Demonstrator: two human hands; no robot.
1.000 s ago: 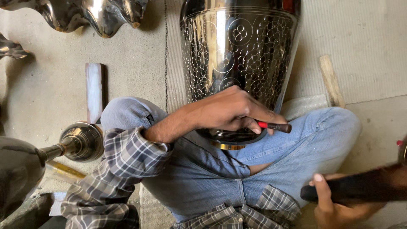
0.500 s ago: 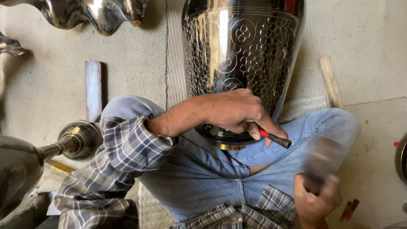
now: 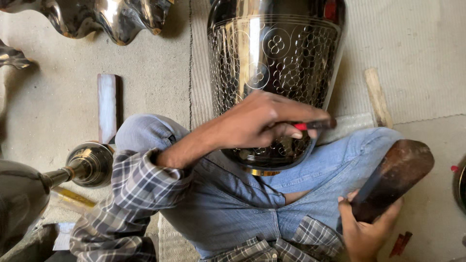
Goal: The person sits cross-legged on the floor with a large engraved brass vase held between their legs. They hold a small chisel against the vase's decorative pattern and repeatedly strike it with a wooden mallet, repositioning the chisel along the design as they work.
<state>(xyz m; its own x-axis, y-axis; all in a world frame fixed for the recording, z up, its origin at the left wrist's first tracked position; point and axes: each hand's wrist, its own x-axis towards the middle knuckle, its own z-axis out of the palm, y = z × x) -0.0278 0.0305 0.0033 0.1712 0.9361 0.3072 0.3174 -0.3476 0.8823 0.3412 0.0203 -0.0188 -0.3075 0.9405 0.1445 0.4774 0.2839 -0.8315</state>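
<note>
A large dark metal vase (image 3: pixel 276 63) with engraved flower patterns lies across my lap, its narrow base toward me. My left hand (image 3: pixel 259 121) rests on the vase's lower wall and grips a small chisel (image 3: pixel 315 125) with a red band, its tip against the metal. My right hand (image 3: pixel 366 230) at the lower right is shut on a dark wooden mallet (image 3: pixel 395 177), raised above my knee and apart from the chisel. Blue jeans and plaid sleeves fill the lower middle.
A brass-and-dark vase neck piece (image 3: pixel 90 165) lies at the left on the concrete floor. A flat wooden block (image 3: pixel 107 106) sits beside my knee and a wooden stick (image 3: pixel 378 97) at the right. Shiny wavy metalware (image 3: pixel 107 17) lies at the top left. A woven mat (image 3: pixel 412 53) underlies the vase.
My right hand has swung the mallet, from lying flat at the lower right to tilted up over my knee. My left hand has shifted the chisel slightly on the vase.
</note>
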